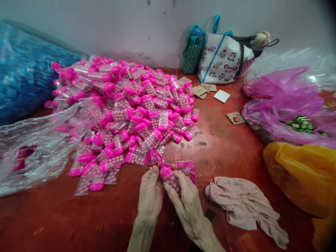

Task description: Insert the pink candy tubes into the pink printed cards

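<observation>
My left hand (150, 194) and my right hand (185, 201) meet over the red table (223, 147), both closed on one pink-capped candy tube (169, 176) filled with small pink balls. A pink printed label (153, 159) sticks up above my left fingers, pinched against the tube. A small stack of pink printed labels (187, 169) lies on the table just beyond my right hand. A large heap of the same bagged candy tubes (126, 108) spreads out ahead and to the left.
Crumpled clear plastic (31, 150) and a blue sack (26, 77) are at the left. A beige cloth (244, 204) lies right of my hands. Yellow bag (301, 175), pink plastic-lined basket (283, 105), tote bags (223, 56) and cardboard tags (204, 89) stand at the right and back.
</observation>
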A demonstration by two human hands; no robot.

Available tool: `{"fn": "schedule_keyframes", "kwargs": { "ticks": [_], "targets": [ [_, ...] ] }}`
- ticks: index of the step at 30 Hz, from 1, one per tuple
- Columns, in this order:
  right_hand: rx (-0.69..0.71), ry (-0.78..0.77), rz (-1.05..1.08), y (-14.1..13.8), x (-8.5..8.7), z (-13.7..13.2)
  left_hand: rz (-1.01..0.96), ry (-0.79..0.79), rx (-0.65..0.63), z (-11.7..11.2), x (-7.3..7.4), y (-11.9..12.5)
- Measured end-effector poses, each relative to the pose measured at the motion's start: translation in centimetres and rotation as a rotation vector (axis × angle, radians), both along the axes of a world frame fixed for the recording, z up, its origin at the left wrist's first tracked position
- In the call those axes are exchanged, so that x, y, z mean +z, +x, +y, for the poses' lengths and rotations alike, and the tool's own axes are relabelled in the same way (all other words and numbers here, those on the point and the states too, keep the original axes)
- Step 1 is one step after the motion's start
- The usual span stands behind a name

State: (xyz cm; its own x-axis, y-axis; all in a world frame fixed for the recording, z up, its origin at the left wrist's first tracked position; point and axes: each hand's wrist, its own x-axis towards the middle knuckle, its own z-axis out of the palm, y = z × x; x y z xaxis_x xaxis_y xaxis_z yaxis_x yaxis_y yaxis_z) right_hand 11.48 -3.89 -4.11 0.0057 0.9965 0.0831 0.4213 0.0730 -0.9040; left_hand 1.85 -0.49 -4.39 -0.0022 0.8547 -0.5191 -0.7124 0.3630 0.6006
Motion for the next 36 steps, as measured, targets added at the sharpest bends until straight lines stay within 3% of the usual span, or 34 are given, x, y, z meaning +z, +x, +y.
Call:
{"fn": "schedule_keyframes", "kwargs": {
  "ticks": [5,9,15,18,23,32,36],
  "targets": [
    [0.0,-0.201,0.243,-0.5,0.8,0.1,-0.01,-0.055,-0.043,-0.2,-0.2,-0.1],
    [0.028,-0.268,0.39,-0.8,0.9,0.1,-0.028,-0.068,-0.059,-0.2,-0.3,-0.3],
    [-0.008,-0.113,0.038,-0.8,-0.2,0.0,0.086,-0.014,0.033,0.1,0.0,0.0],
    [-0.002,-0.131,0.055,-0.6,0.0,0.1,0.062,-0.006,0.035,0.0,0.1,0.3],
    [-0.017,-0.237,0.229,-0.3,0.6,0.4,-0.013,-0.004,-0.073,-0.2,0.1,0.4],
    [0.03,-0.308,0.423,0.1,-0.1,-0.1,0.042,0.08,-0.282,0.2,0.7,-0.1],
    [0.052,-0.32,0.582,0.0,-0.3,0.0,0.024,0.108,-0.271,-0.1,0.3,-0.1]
  ]
}}
